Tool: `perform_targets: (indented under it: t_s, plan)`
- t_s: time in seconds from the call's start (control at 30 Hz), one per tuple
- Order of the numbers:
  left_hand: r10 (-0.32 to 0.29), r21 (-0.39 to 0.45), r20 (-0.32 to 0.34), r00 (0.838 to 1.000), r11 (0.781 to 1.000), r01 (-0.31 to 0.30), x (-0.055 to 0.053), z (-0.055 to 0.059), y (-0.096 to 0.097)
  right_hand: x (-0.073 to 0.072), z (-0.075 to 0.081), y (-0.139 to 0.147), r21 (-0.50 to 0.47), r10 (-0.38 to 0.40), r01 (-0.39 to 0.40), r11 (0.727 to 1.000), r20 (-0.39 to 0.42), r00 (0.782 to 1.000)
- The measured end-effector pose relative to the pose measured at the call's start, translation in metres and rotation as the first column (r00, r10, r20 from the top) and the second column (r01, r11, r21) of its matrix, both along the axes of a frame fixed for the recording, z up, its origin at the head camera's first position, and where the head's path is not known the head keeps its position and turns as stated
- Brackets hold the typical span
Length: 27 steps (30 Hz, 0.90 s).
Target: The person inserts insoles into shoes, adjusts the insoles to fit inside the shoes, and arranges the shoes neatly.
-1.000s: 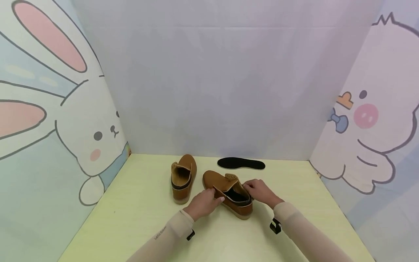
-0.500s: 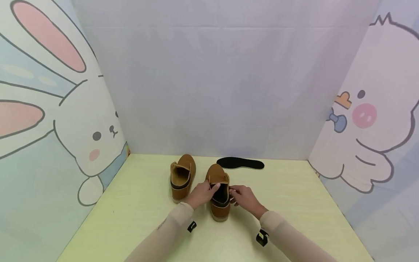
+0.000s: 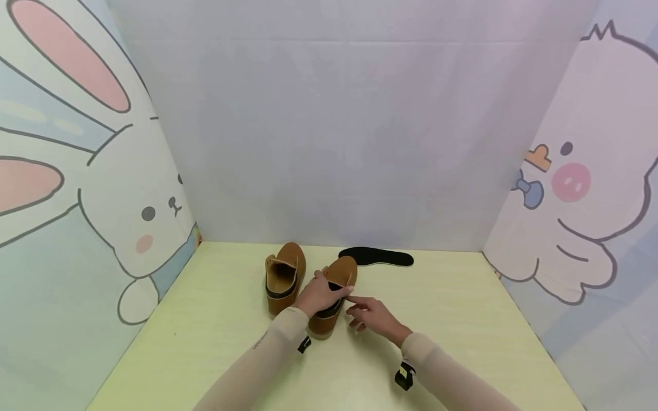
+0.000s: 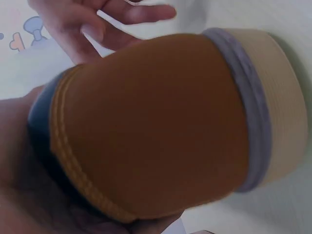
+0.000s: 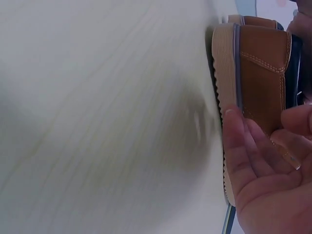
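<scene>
On the table (image 3: pixel 216 342), left hand (image 3: pixel 320 295) now grips the turned shoe (image 3: pixel 336 279); right hand (image 3: pixel 371 315) has let go.

Right hand (image 3: pixel 372 315) off the shoe (image 3: pixel 333 291), now swung toe-rightward beside its mate (image 3: pixel 284 277).

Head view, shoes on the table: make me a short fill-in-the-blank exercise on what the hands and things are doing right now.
1. The left hand grips the heel end of the ____ of the two brown shoes.
2. The right hand lies beside that shoe with its fingers ____, holding nothing.
3. The insole lying near the back wall is ____ in colour.
4. The other shoe stands on the yellow table to the ____ of the held one.

Missing words: right; open; black; left
</scene>
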State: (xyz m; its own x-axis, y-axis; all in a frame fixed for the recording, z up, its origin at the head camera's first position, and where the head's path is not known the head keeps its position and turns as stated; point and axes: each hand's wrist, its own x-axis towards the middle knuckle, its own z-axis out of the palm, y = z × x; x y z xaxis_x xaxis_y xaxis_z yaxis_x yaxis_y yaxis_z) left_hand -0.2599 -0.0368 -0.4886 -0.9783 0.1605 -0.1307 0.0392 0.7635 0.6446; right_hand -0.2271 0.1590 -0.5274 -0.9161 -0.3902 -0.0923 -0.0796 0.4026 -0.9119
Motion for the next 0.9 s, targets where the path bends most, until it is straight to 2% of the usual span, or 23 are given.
perform_targets:
  t_s: [0.2,0.33,0.5,0.73,0.9]
  plan:
    - [0.013,-0.047,-0.008,1.000,0.999,-0.013,0.001,-0.004,0.005,0.006,0.004,0.011,-0.014,0.013,-0.013,1.000,0.028,1.000]
    - [0.028,-0.058,-0.028,0.999,0.998,-0.029,-0.002,-0.005,0.008,0.005,0.006,0.019,-0.006,0.011,-0.011,1.000,0.008,1.000]
    - [0.045,-0.116,-0.056,0.997,0.992,-0.052,-0.006,-0.003,0.009,0.003,0.003,0.027,0.033,-0.021,0.021,0.999,-0.004,1.000]
    - [0.048,-0.149,-0.118,0.992,0.987,-0.065,0.000,-0.007,0.014,0.003,-0.002,0.035,0.066,-0.033,0.036,0.997,-0.040,0.999]
    - [0.057,-0.167,-0.148,0.987,0.982,-0.082,-0.002,-0.011,0.015,0.004,-0.001,0.039,0.067,-0.019,0.023,0.997,-0.057,0.998]
